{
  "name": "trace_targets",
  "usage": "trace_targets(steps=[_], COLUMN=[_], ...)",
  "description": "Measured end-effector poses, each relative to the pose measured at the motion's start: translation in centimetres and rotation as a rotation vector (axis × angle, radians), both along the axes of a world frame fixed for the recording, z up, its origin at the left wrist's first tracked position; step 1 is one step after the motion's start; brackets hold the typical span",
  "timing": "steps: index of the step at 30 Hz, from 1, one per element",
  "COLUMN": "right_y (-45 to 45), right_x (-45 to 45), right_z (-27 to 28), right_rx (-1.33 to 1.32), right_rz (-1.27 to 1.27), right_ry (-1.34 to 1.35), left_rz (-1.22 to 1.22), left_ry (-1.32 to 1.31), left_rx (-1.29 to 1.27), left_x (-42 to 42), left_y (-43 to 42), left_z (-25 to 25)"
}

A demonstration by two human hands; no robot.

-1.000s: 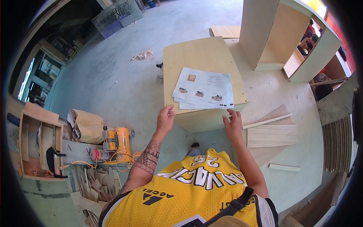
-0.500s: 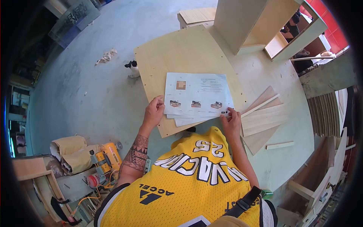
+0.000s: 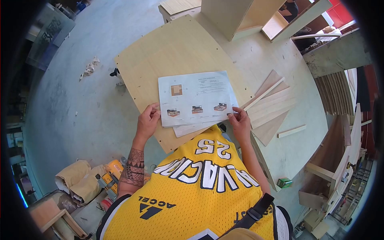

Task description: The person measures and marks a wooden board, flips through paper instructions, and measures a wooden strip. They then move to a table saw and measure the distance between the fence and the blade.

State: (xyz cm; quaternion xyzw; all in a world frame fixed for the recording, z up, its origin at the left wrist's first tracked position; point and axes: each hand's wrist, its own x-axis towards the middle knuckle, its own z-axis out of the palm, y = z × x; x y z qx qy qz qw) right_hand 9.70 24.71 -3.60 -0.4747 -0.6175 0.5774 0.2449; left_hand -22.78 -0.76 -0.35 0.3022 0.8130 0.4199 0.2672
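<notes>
A small stack of printed drawing sheets (image 3: 198,90) is held out in front of me over a pale plywood panel (image 3: 164,52). The top sheet carries a square plan, a block of text and several small pictures of furniture. At its left edge, my left hand (image 3: 148,122) pinches the paper between thumb and fingers. My right hand (image 3: 241,123) grips the lower right corner in the same way. Another sheet shows from underneath along the bottom edge. Small dark holes run near the panel's edges.
To the right lie thin wood boards (image 3: 276,100) and a short wood strip (image 3: 292,131) on a worktable. An open cabinet frame (image 3: 224,18) stands behind, with a person (image 3: 289,11) beyond. At lower left are brown bags (image 3: 82,178) and a yellow power tool (image 3: 110,176). A green box (image 3: 284,183) sits at right.
My view has shifted, so the panel, sheets and hands appear further left. Both hands keep hold of the sheets. The green box shows more fully.
</notes>
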Motion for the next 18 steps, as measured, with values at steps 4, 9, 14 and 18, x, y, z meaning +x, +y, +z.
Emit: trace_targets(steps=[4,9,14,18], right_y=[-0.2,-0.8,-1.6,-1.7], right_x=[0.0,0.1,0.0,-0.4], right_z=[0.5,0.0,-0.6,-0.2], right_rx=[-0.066,-0.108,-0.143,-0.169], right_rz=[-0.003,-0.042,-0.113,-0.168], right_ry=[0.039,0.098,0.167,0.178], left_rz=[-0.005,-0.007,-0.207,-0.32], left_ry=[0.002,0.015,0.095,0.208], left_rx=[0.035,0.035,0.101,0.036], left_x=[0.1,-0.3,0.7,0.1], left_y=[0.0,0.0,0.5,0.4], left_z=[-0.3,-0.4,3.1,3.0])
